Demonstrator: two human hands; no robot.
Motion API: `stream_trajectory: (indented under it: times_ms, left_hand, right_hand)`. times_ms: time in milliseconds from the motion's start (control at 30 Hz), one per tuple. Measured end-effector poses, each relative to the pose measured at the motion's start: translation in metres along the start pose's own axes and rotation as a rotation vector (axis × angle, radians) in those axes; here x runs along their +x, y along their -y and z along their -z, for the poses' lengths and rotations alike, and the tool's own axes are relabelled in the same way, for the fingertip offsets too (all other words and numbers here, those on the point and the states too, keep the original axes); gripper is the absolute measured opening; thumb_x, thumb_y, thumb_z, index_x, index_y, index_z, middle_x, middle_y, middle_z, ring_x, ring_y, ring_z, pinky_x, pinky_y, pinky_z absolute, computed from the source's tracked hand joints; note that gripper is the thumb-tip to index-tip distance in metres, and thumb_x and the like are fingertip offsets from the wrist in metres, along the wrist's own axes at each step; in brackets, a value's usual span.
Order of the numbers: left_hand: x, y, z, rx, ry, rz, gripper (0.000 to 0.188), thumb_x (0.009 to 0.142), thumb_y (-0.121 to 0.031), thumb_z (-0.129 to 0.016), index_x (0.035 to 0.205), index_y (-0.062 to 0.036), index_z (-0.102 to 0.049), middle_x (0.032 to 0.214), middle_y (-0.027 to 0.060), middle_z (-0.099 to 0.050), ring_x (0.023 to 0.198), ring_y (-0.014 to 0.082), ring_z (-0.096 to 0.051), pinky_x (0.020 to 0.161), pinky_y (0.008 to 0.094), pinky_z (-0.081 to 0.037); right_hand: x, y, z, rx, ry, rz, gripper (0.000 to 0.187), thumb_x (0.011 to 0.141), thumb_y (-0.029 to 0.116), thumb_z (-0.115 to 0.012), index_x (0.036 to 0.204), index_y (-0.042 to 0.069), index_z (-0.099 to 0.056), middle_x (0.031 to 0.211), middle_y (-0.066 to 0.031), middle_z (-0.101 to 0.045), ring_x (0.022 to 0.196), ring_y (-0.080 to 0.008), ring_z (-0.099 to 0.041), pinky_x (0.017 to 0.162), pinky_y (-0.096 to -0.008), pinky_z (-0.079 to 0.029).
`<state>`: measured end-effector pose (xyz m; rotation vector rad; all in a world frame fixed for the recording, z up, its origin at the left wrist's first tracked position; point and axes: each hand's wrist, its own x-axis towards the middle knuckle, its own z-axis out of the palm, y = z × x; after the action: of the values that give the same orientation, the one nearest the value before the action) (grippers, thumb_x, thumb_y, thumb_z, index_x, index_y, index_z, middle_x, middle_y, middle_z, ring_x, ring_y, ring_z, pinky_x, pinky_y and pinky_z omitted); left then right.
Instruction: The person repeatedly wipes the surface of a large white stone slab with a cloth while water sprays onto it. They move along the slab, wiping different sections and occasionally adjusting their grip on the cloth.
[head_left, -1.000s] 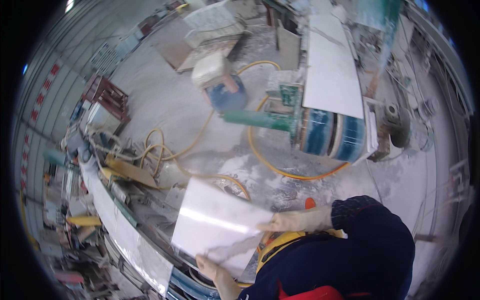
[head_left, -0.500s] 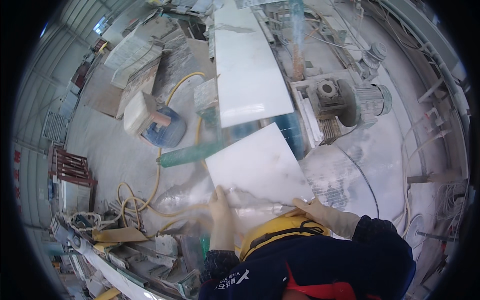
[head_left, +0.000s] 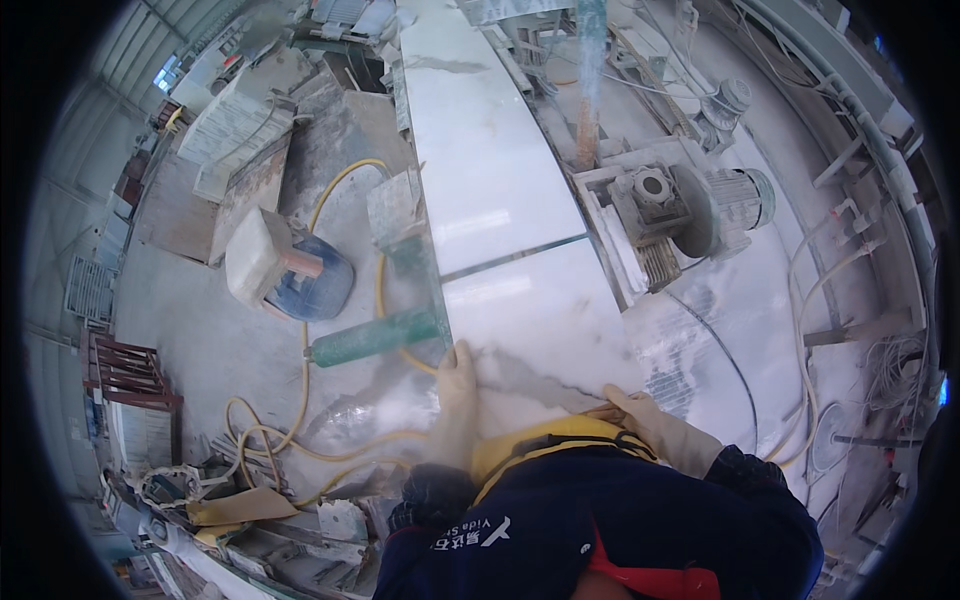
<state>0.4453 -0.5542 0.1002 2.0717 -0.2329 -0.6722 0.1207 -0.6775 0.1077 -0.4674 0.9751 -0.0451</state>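
A white polished stone slab with grey veining lies nearly level in front of my waist. My gloved left hand grips its near left edge, the thumb resting near the top face. At the near right corner, my gloved right hand holds the slab, its fingers partly hidden beneath. Beyond it, a longer white slab stretches away in line, parted from the held one by a narrow dark gap. A yellow apron at my waist sits close to the slab's near edge.
A green roller sticks out left of the slab. A motor with a gearbox stands at the right. A blue tub, a yellow hose and scrap pieces are on the left. A rusty post rises beyond.
The held slab has swung from a tilted angle into line with the far slab and come down flatter, covering the blue roller area. Both hands stayed on it.
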Motion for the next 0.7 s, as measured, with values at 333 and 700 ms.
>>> stream_trajectory:
  times_ms: [333, 700]
  left_hand:
    - [0.024, -0.003, -0.003, -0.103, 0.089, 0.023, 0.049, 0.106, -0.043, -0.054, 0.122, 0.0003, -0.069, 0.106, 0.0101, -0.076, 0.098, 0.0181, -0.068, 0.089, 0.0362, -0.051]
    - [0.034, -0.004, -0.011, -0.344, 0.093, 0.045, 0.036, 0.108, -0.035, -0.058, 0.114, -0.0014, -0.069, 0.095, 0.0012, -0.070, 0.085, 0.0093, -0.060, 0.077, 0.0287, -0.051]
  right_hand:
    - [0.004, 0.007, -0.018, 0.096, -0.013, 0.020, 0.051, 0.105, 0.030, -0.065, 0.126, -0.016, -0.060, 0.123, -0.0299, -0.069, 0.109, -0.0371, -0.070, 0.093, -0.0451, -0.060]
    - [-0.008, 0.032, -0.034, -0.154, -0.051, 0.012, 0.057, 0.103, 0.039, -0.064, 0.128, -0.012, -0.062, 0.122, -0.0225, -0.071, 0.111, -0.0250, -0.069, 0.094, -0.0356, -0.057]
